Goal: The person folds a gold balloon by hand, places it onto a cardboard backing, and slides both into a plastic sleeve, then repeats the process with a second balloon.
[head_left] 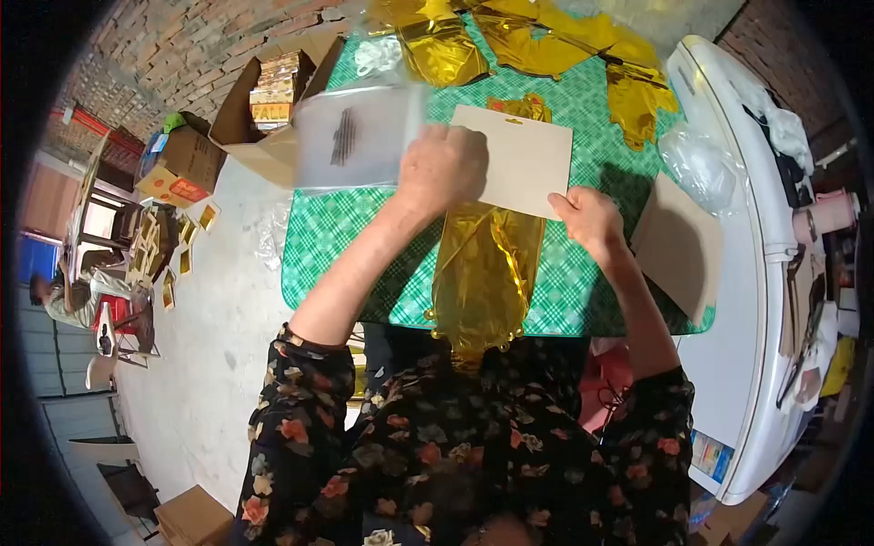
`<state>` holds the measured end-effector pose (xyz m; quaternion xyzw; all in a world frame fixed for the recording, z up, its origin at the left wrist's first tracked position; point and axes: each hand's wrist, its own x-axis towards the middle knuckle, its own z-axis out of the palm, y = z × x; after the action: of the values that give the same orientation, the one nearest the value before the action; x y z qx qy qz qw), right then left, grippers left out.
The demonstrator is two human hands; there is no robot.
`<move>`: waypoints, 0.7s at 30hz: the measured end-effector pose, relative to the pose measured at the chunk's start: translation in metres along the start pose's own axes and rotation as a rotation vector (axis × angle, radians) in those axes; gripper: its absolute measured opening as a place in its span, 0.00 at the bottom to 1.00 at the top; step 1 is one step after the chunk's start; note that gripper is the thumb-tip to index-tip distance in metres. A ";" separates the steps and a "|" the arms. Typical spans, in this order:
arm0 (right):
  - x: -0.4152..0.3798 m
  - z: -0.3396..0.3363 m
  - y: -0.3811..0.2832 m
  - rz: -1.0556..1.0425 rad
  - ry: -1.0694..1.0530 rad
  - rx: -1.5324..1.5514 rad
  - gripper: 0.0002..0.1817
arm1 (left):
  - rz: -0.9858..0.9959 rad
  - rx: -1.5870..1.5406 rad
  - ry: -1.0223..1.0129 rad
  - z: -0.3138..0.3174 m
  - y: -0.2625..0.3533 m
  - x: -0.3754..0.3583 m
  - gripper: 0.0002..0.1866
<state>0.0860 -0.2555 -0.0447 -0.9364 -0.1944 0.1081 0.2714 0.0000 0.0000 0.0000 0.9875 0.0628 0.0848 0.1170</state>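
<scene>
The left hand [442, 168] lifts a clear plastic bag [360, 136] — grip closed on its edge. The right hand [590, 218] pinches a cardboard sheet [519, 155] over gold foil [482, 273] on the green checked surface [337, 237].

We see dark sleeves [300, 428] printed with orange, cream and green flowers, pushed above the elbows; both forearms are bare.

Single head-worn view, close, steeply down onto the green-checked table [583, 273].

two hands [443, 168], two beige cards [523, 159], one clear bag [350, 136]
</scene>
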 end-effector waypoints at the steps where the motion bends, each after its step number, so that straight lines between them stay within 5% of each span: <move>1: -0.001 0.000 0.001 -0.002 0.006 0.005 0.27 | 0.051 -0.087 0.023 0.012 -0.006 0.003 0.28; 5: 0.003 0.002 0.014 -0.013 0.027 -0.007 0.26 | 0.370 -0.224 0.234 0.057 -0.010 0.007 0.26; 9: 0.003 -0.003 0.006 -0.011 -0.003 -0.051 0.25 | 0.489 -0.174 0.281 0.071 -0.003 0.005 0.28; 21: -0.023 -0.009 -0.017 0.023 0.140 -0.088 0.23 | 0.442 0.000 0.199 0.091 -0.008 -0.001 0.31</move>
<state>0.0628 -0.2561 -0.0251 -0.9548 -0.1688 0.0370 0.2417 0.0147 -0.0123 -0.0893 0.9640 -0.1434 0.2054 0.0889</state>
